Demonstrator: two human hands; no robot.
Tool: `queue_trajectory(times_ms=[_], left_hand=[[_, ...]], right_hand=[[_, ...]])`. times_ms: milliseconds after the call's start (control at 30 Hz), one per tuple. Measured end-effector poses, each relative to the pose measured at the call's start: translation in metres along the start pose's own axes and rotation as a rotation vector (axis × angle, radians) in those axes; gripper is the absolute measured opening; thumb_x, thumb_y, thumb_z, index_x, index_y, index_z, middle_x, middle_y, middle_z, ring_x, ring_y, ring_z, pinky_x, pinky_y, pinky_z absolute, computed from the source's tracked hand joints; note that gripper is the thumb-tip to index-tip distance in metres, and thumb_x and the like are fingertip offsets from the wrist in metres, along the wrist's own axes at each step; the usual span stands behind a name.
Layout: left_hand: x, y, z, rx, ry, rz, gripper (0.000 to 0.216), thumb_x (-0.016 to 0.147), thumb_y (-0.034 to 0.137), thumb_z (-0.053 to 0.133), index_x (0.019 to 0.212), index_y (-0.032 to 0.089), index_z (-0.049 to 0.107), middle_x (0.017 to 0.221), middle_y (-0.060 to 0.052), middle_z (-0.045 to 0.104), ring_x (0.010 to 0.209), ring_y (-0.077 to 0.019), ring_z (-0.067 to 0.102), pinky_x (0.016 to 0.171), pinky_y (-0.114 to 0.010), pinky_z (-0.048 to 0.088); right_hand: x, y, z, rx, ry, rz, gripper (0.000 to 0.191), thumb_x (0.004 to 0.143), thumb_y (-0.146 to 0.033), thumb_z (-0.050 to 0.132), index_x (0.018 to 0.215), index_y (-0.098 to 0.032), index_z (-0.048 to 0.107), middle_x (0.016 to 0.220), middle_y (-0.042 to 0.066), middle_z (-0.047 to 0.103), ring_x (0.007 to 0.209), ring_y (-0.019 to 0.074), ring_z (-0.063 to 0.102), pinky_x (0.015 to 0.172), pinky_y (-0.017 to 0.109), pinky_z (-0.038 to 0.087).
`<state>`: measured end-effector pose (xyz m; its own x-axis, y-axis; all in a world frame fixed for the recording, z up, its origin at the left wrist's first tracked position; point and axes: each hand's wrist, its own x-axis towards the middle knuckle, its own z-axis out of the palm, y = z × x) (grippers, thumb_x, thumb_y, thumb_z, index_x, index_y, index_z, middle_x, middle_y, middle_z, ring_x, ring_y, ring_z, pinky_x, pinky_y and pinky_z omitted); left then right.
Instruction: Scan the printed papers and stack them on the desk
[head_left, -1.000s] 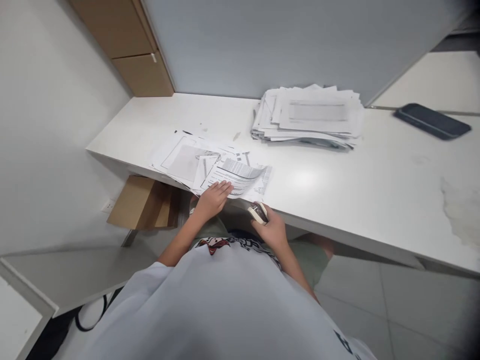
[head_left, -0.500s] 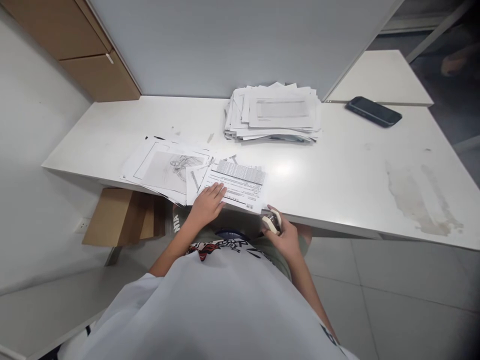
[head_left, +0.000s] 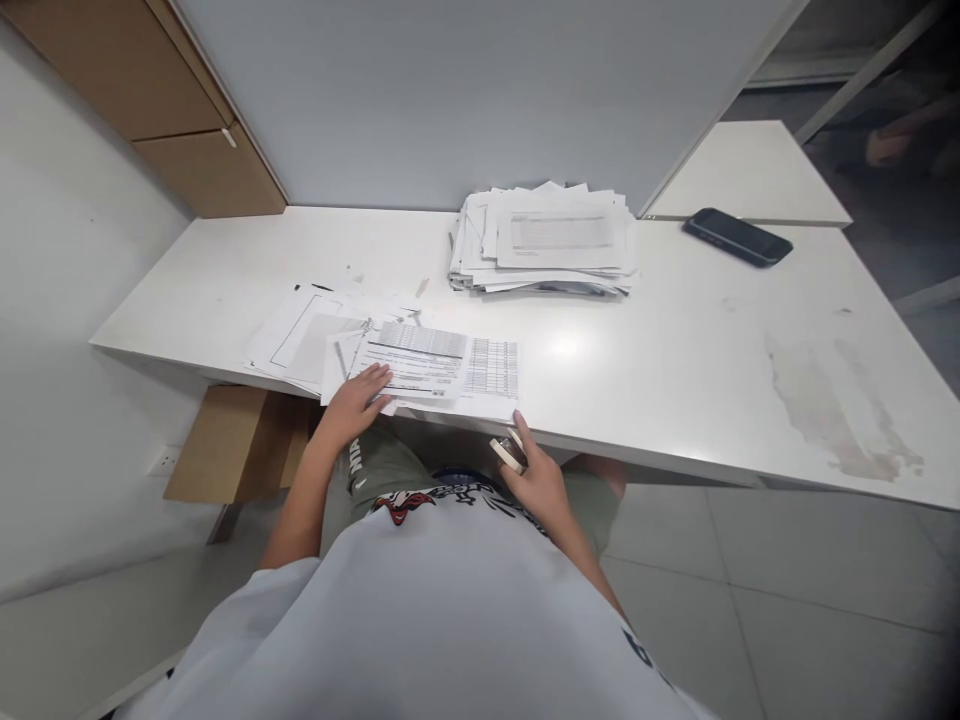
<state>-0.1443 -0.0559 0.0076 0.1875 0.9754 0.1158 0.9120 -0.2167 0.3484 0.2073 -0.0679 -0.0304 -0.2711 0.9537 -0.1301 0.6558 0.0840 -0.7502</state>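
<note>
My left hand [head_left: 361, 402] lies with fingers stretched over the lower left of a printed sheet [head_left: 420, 358] near the desk's front edge. Under that sheet, another page with a table grid [head_left: 491, 375] shows on the right. My right hand [head_left: 538, 480] is closed round a small cream-and-metal staple remover [head_left: 510, 453], just off the desk edge. Its forefinger reaches up to the lower right corner of the pages. Left of my left hand, loose sheets [head_left: 296, 335] overlap in a spread pile.
A thick, uneven paper stack [head_left: 555, 240] sits at the back of the white desk [head_left: 645, 370] against a grey panel. A dark phone [head_left: 739, 237] lies at the right, beyond a brownish stain [head_left: 832, 410]. An open cardboard box [head_left: 225, 440] stands below on the left.
My left hand has moved left together with the printed sheet, which now covers part of the loose pile. The table page shows at its right. My right hand has shifted slightly left and down.
</note>
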Motion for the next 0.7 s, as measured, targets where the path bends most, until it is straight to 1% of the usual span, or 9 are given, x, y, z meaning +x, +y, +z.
queue_trajectory(times_ms=[100,200,267,400,467,533,633,700], left_hand=[[-0.005,-0.024,-0.008,-0.063,0.043,-0.071,0.059,0.096,0.058,0.035,0.134,0.018,0.055,0.147,-0.009,0.048,0.143,-0.0236,0.035,0.116,-0.046,0.033],[-0.007,-0.041,-0.014,-0.102,0.142,-0.137,0.059,0.096,0.059,0.036,0.13,0.016,0.058,0.146,-0.01,0.049,0.142,-0.0233,0.037,0.117,-0.047,0.031],[-0.008,-0.048,-0.018,-0.115,0.194,-0.157,0.056,0.096,0.057,0.038,0.128,0.016,0.06,0.143,-0.01,0.052,0.14,-0.0224,0.041,0.117,-0.046,0.032],[-0.006,-0.056,-0.024,-0.09,0.202,-0.135,0.049,0.096,0.051,0.038,0.123,0.018,0.062,0.14,-0.008,0.055,0.137,-0.0219,0.045,0.116,-0.046,0.034],[-0.003,-0.059,-0.025,-0.035,0.213,-0.136,0.048,0.097,0.047,0.034,0.121,0.018,0.063,0.136,-0.008,0.06,0.133,-0.0227,0.049,0.113,-0.045,0.038],[0.0,-0.059,-0.026,0.055,0.261,-0.155,0.048,0.098,0.044,0.03,0.117,0.016,0.064,0.126,-0.011,0.066,0.123,-0.0251,0.058,0.106,-0.046,0.045],[0.005,-0.049,-0.034,0.199,0.417,-0.198,0.046,0.099,0.04,0.027,0.109,0.015,0.066,0.109,-0.014,0.072,0.103,-0.0271,0.067,0.093,-0.045,0.051],[0.008,-0.03,-0.04,0.25,0.554,-0.2,0.042,0.1,0.036,0.028,0.107,0.016,0.065,0.105,-0.014,0.072,0.098,-0.0258,0.068,0.09,-0.043,0.051]], right_hand=[[0.0,-0.001,0.003,-0.011,0.033,0.025,0.078,0.078,-0.027,0.054,0.153,-0.027,0.032,0.116,0.007,0.07,0.092,0.0301,0.069,0.077,0.04,0.053],[0.001,-0.001,0.007,0.007,0.074,0.066,0.077,0.078,-0.028,0.055,0.152,-0.028,0.033,0.118,0.007,0.07,0.097,0.0308,0.068,0.08,0.04,0.053],[0.0,0.0,0.009,0.03,0.102,0.086,0.077,0.078,-0.029,0.056,0.152,-0.028,0.034,0.118,0.007,0.07,0.098,0.0307,0.068,0.081,0.041,0.053],[-0.003,0.004,0.006,0.157,0.176,0.103,0.074,0.077,-0.031,0.058,0.148,-0.023,0.041,0.112,0.008,0.071,0.099,0.0282,0.067,0.085,0.04,0.052],[-0.006,0.008,0.003,0.216,0.214,0.117,0.071,0.075,-0.033,0.06,0.143,-0.02,0.046,0.105,0.007,0.071,0.092,0.0262,0.067,0.085,0.039,0.052],[-0.009,0.011,0.001,0.253,0.251,0.133,0.069,0.074,-0.035,0.061,0.14,-0.018,0.049,0.101,0.007,0.071,0.087,0.0246,0.066,0.083,0.039,0.052],[-0.014,0.014,-0.001,0.318,0.301,0.145,0.068,0.072,-0.036,0.063,0.137,-0.018,0.051,0.098,0.006,0.07,0.086,0.023,0.065,0.082,0.037,0.052],[-0.018,0.011,-0.002,0.388,0.337,0.153,0.067,0.071,-0.037,0.064,0.133,-0.017,0.053,0.094,0.005,0.069,0.083,0.0216,0.063,0.08,0.036,0.052]])
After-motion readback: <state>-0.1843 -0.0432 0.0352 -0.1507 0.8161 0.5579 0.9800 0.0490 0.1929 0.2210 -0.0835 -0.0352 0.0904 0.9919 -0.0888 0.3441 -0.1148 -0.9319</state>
